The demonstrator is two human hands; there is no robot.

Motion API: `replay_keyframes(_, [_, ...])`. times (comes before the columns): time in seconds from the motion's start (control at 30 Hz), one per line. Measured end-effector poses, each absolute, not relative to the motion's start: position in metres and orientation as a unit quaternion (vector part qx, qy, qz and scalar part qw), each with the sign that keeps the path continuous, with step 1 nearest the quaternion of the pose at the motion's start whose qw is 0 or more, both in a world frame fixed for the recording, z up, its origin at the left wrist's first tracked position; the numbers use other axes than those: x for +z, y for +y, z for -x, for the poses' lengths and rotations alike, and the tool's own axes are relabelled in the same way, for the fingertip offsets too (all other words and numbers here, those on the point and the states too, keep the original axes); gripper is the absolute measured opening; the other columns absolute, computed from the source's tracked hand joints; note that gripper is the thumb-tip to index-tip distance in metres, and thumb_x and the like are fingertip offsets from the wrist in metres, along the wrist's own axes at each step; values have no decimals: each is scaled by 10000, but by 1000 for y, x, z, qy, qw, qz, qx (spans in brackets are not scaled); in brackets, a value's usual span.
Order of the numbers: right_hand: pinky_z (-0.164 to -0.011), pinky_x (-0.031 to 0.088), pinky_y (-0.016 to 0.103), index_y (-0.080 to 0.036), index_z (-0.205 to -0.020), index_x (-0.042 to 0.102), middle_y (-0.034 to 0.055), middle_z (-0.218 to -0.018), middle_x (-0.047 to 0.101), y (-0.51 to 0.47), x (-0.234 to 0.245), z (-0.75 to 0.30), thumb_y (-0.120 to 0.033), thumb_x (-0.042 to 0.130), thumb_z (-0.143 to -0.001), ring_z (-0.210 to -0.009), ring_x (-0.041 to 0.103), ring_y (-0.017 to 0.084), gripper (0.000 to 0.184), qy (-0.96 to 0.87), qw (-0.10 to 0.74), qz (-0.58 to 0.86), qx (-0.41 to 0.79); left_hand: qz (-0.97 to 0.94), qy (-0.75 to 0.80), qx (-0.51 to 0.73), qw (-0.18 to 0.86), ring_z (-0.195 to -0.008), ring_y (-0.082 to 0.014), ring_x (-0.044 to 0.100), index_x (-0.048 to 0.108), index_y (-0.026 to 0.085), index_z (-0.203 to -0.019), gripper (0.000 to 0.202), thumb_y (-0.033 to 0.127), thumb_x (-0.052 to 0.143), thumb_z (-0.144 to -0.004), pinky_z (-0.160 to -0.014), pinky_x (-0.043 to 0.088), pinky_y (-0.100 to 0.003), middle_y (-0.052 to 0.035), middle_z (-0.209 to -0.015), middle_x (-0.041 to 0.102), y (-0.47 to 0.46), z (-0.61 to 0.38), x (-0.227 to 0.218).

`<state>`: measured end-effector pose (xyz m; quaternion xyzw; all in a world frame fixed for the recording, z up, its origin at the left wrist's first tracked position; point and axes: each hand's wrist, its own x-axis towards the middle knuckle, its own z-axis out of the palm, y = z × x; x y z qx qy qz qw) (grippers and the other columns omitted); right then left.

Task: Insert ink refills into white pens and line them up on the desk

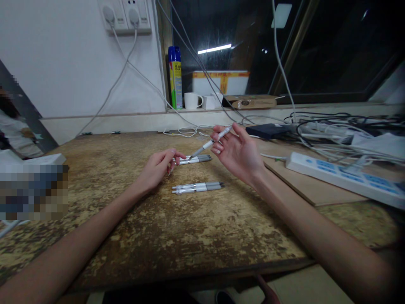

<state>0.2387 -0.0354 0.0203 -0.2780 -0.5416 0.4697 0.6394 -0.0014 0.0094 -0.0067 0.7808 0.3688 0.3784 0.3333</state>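
My right hand point(237, 154) is raised above the table with a white and grey pen point(208, 145) between its fingers, tilted with its grey end down to the left. Close by on the left, my left hand point(162, 166) is low over the table, index finger stretched out and the other fingers loosely bent. Its fingertips are at the left end of a row of similar pens point(199, 159), partly hidden by that hand; whether they touch is hard to see. Nearer to me, a second small group of white and grey pens point(198, 188) lies side by side.
The worn wooden table point(152, 240) carries a white power strip point(344, 177) on a board at right, with tangled cables point(332, 126) behind. A spray can point(175, 78), a white mug point(191, 101) and a cardboard box point(253, 101) stand on the sill. Wall sockets point(125, 17) hold two plugs.
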Motion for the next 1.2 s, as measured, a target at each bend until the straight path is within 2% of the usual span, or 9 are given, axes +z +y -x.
replay_keyframes(0.23, [-653, 452, 345, -263, -1015, 685, 62, -866, 595, -34, 18, -242, -675, 428, -947, -715, 478, 197, 490, -563, 628, 282, 457, -752, 436, 402, 289, -614, -167, 498, 779, 145, -1052, 547, 538, 401, -1017, -549, 347, -268, -41, -754, 614, 13, 8, -8])
replay_keyframes(0.43, [-676, 456, 342, -251, -1084, 700, 73, -905, 614, -34, 17, -243, -758, 391, -920, -740, 489, 193, 615, -565, 625, 282, 459, -775, 468, 375, 201, -672, -193, 532, 790, 148, -954, 494, 467, 416, -1005, -606, 344, -275, -35, -722, 630, 10, 10, -2])
replay_keyframes(0.53, [-675, 452, 338, -251, -1063, 694, 65, -880, 603, -34, 17, -243, -695, 436, -931, -726, 477, 190, 530, -551, 631, 272, 473, -781, 479, 361, 174, -649, -192, 526, 780, 151, -893, 491, 444, 403, -1006, -605, 323, -280, -21, -677, 607, 10, 10, 0])
replay_keyframes(0.63, [-670, 452, 336, -254, -1056, 689, 61, -877, 602, -34, 18, -243, -635, 448, -941, -732, 483, 193, 466, -545, 633, 277, 475, -785, 480, 354, 168, -632, -193, 524, 776, 153, -870, 492, 443, 400, -999, -604, 324, -281, -18, -650, 605, 9, 10, 0])
replay_keyframes(0.83, [-661, 452, 341, -258, -1102, 696, 67, -882, 608, -34, 17, -243, -704, 418, -931, -743, 493, 200, 553, -558, 630, 287, 458, -800, 471, 333, 164, -570, -181, 500, 778, 163, -895, 502, 450, 382, -1007, -554, 290, -279, -10, -620, 589, 12, 11, -5])
replay_keyframes(1.0, [-655, 440, 334, -261, -1067, 707, 53, -862, 595, -34, 18, -242, -642, 452, -944, -710, 477, 183, 475, -551, 631, 269, 475, -808, 469, 319, 160, -540, -171, 491, 777, 173, -883, 511, 457, 374, -1019, -545, 288, -281, -6, -599, 571, 14, 13, -9])
replay_keyframes(1.13, [-650, 436, 338, -258, -1089, 712, 58, -879, 605, -35, 19, -241, -717, 399, -938, -703, 479, 182, 575, -556, 626, 276, 472, -811, 465, 316, 163, -563, -169, 521, 778, 181, -882, 491, 435, 381, -1019, -566, 318, -282, -10, -639, 604, 12, 11, -7])
replay_keyframes(1.2, [-647, 431, 340, -263, -1088, 707, 60, -881, 615, -36, 19, -241, -718, 412, -933, -710, 487, 185, 564, -560, 624, 282, 466, -811, 465, 315, 163, -559, -167, 521, 777, 180, -880, 488, 432, 383, -1020, -567, 322, -282, -9, -636, 609, 11, 11, -7])
